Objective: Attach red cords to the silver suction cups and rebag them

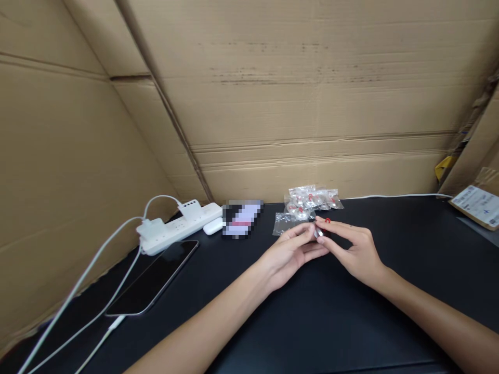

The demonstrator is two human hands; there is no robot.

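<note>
My left hand (291,252) and my right hand (353,252) meet over the black table. Between their fingertips is a small shiny silver piece (318,231), with a red ring (327,221) at the right index finger. Both hands are closed in a pinch around it. Fingers cover much of the piece, so its exact kind does not show. Just behind the left hand lies a flat clear plastic bag (284,222). Farther back is a heap of clear bags (311,199) holding round silver pieces with red parts.
To the left are a white power strip (175,228) with plugs and cables, a white case (213,226), a dark tablet (154,280) and a pixelated phone-like item (241,219). A labelled package (477,205) lies far right. Cardboard walls (312,104) enclose the black table (331,322).
</note>
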